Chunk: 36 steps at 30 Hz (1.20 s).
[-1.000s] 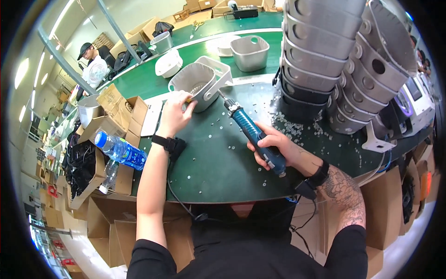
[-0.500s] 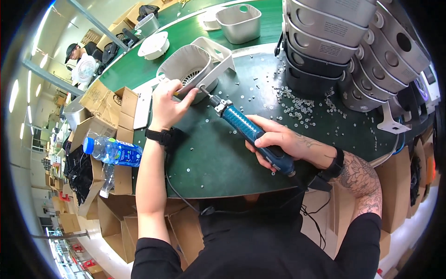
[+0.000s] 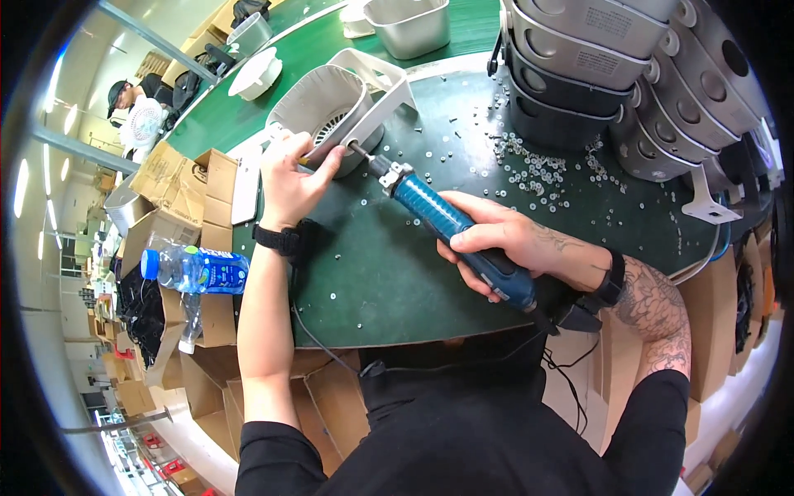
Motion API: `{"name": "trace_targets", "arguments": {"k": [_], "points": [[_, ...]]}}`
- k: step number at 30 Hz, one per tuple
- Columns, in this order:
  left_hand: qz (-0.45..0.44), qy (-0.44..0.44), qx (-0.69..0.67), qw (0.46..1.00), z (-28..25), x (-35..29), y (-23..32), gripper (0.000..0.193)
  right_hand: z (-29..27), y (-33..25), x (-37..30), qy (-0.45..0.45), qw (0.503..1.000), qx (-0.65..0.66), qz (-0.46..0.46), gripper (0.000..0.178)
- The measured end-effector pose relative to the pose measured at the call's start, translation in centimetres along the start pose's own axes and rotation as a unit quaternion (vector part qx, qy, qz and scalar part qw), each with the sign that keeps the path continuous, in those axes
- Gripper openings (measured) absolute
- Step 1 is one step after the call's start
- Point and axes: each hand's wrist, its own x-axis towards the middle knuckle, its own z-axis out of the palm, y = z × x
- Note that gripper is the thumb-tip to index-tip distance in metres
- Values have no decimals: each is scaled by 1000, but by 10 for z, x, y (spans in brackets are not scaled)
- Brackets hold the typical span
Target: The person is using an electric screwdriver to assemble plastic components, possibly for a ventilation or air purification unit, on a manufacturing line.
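My right hand (image 3: 504, 240) is wrapped round a blue electric screwdriver (image 3: 430, 207), pointing up and to the left. The screwdriver's bit meets the side of a light grey bracket (image 3: 376, 112) around a grey plastic housing (image 3: 318, 99). Slotted openings show in the housing's floor. My left hand (image 3: 294, 182) grips the near left side of the housing, its thumb pressed on the bracket close to the bit. Something small and yellowish shows by the left fingers, too little to name. Whatever screw sits under the bit is hidden.
Small nuts or washers (image 3: 538, 178) lie scattered on the green table (image 3: 372, 289). Stacked grey and black housings (image 3: 571, 74) rise at the right. A bottle (image 3: 198, 269) and cardboard boxes (image 3: 169, 190) are at the left. Further back are another housing (image 3: 409, 29) and a white part (image 3: 255, 73).
The whole view has shifted slightly, moving the far table items up and left. Both hands keep their hold, and the bit stays at the bracket.
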Motion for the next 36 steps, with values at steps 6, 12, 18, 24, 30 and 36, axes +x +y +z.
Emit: {"name": "trace_targets", "arguments": {"k": [6,12,18,24,30,36], "points": [[-6,4,3,1000,-1,2,0,43,0,-2,0,-3,999,31,-8,63],[0,5,17,1000,-3,0,-2,44,1,-1,0,3,1000,26,-8,64],[-22,-5,15,1000,-2,0,-4,46,-1,-3,0,17,1000,4,-9,64],[-16,3,5,1000,-2,0,-3,46,1,-4,-2,3,1000,-3,-5,66],[-17,-8,-12,1000,-1,-2,1,43,1,-3,-2,-8,1000,-5,-13,68],[22,-2,11,1000,-3,1,10,43,-1,-2,-1,1,1000,22,6,61]]}}
